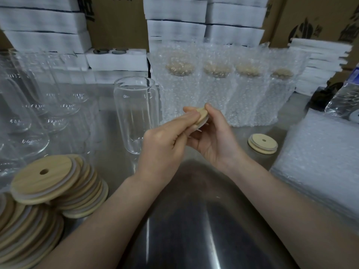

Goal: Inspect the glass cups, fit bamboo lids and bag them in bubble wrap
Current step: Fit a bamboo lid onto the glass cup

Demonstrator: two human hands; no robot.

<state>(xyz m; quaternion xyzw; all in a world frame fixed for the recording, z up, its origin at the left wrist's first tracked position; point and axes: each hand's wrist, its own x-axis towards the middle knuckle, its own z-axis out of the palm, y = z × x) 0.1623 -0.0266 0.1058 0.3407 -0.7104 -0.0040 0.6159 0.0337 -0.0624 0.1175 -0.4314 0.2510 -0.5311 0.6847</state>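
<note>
Both hands hold one bamboo lid (202, 115) above the steel table (194, 220). My left hand (167, 140) pinches its near edge with curled fingers, and my right hand (215, 134) grips its far edge between thumb and fingers. An empty glass cup (134, 113) stands upright, open at the top, just left of the hands. A heap of bamboo lids (50, 183) with white seal rings lies at the near left. Several lidded cups in bubble wrap bags (219, 84) stand in a row behind the hands. Another bamboo lid (262, 143) lies flat at the right.
Several bare glass cups (29, 105) crowd the left side. A pile of flat bubble wrap bags (322, 160) lies at the right. White foam trays (174, 16) and cardboard boxes (318, 18) are stacked along the back. A clear plastic bag (345, 100) sits far right.
</note>
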